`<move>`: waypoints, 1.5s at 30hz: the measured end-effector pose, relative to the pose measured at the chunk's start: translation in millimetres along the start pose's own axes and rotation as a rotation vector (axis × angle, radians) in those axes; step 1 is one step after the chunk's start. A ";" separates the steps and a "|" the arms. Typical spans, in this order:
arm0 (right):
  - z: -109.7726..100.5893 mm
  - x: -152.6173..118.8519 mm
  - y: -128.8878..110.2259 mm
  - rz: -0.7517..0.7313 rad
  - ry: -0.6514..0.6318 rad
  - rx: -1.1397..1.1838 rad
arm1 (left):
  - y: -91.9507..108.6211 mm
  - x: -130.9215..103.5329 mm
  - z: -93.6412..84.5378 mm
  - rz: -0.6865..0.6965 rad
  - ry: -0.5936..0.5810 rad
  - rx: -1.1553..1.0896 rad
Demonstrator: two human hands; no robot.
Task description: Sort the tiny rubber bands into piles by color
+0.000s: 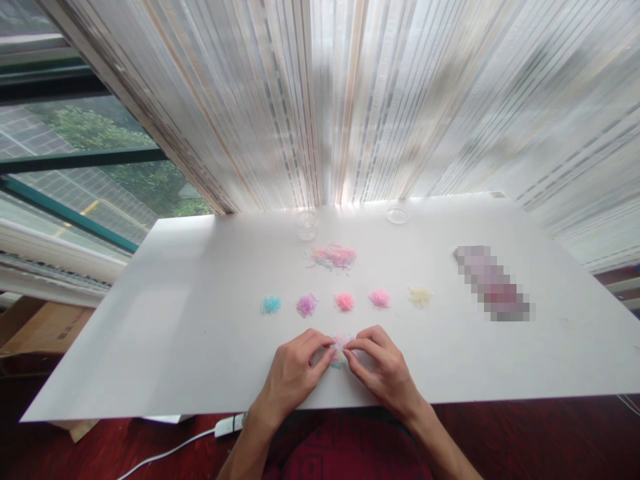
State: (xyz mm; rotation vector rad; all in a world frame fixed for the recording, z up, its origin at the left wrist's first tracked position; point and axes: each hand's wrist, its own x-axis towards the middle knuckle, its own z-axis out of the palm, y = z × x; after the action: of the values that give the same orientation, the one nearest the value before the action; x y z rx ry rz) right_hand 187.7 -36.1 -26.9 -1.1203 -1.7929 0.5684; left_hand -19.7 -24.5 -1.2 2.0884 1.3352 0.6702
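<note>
My left hand (300,365) and my right hand (384,367) meet near the front edge of the white table, thumbs and forefingers pinched together. Between their fingertips lies a small mixed pile of thin pastel rubber bands (339,364), partly hidden by the fingers. Both pinches are closed in among these bands; single bands are too small to tell apart. Just beyond runs a row of small sorted heaps: a turquoise heap (271,305), a purple heap (307,305), a coral pink heap (345,302), a light pink heap (380,298) and a pale yellow heap (420,296).
Farther back lies a larger mixed heap of bands (333,257). A clear round container (306,225) and a clear lid (397,215) stand by the curtain (330,100). A blurred-out flat object (493,283) is at the right. A power strip (230,425) lies below the table edge.
</note>
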 end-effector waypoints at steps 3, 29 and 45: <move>-0.3 0.5 -0.4 0.005 0.005 0.006 | 2.2 0.6 0.1 0.002 0.002 -0.013; -2.3 2.3 -3.5 -0.040 0.018 0.043 | 7.6 -1.2 5.9 -0.091 0.047 -0.265; -2.5 0.2 -1.6 -0.015 -0.041 0.065 | -4.0 -2.1 8.2 0.161 0.106 -0.124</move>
State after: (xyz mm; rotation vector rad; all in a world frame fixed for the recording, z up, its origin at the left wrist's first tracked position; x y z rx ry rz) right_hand 189.2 -36.9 -24.4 -1.0565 -1.8038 0.6403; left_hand -17.5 -26.6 -10.0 2.0997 1.1578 0.9202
